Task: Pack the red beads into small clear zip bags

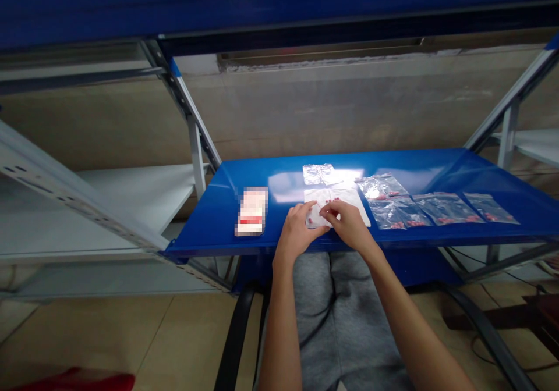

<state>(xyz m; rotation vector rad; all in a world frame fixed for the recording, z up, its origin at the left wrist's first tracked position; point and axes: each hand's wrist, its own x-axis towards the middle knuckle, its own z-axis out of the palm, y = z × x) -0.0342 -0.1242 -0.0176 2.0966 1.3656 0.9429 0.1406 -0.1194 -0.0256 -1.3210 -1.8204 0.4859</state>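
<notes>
My left hand [297, 228] curves round the near left part of a white sheet [358, 203], with thumb and fingers bent about what looks like a small clear plastic bag [312, 219]. Something small and red shows in that bag. Thumb and forefinger of my right hand [345, 219] are pinched together just right of it, over the sheet. What they hold is too small to make out, perhaps a red bead. Several red beads [332, 200] lie on the sheet beyond my fingertips.
Several clear zip bags with red beads lie to the right, among them one bag [452, 208]. Flat clear bags [321, 174] lie behind the sheet. A blurred-out pale rectangle [252, 212] is on the left. The blue shelf [209, 216] stands between metal posts, under another blue shelf [279, 7].
</notes>
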